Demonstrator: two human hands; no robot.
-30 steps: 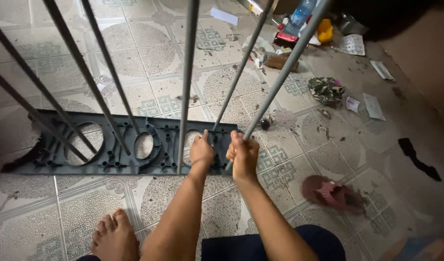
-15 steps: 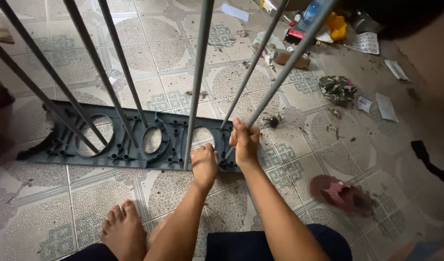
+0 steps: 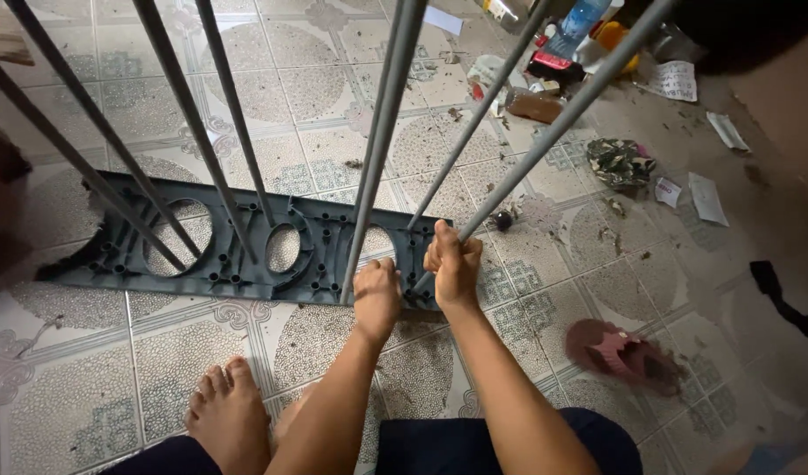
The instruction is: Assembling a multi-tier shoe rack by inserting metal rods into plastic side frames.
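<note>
Left hand (image 3: pixel 377 293) shifted to panel (image 3: pixel 246 242); right hand (image 3: pixel 454 261) grips rod (image 3: pixel 545 132).

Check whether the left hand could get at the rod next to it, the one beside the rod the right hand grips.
Probably yes: the left hand presses the panel right at that rod's base, nothing between.

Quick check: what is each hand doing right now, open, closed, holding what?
Left hand: pressed on the dark plastic panel; open or closed cannot be told.
Right hand: closed around a grey metal rod.
</note>
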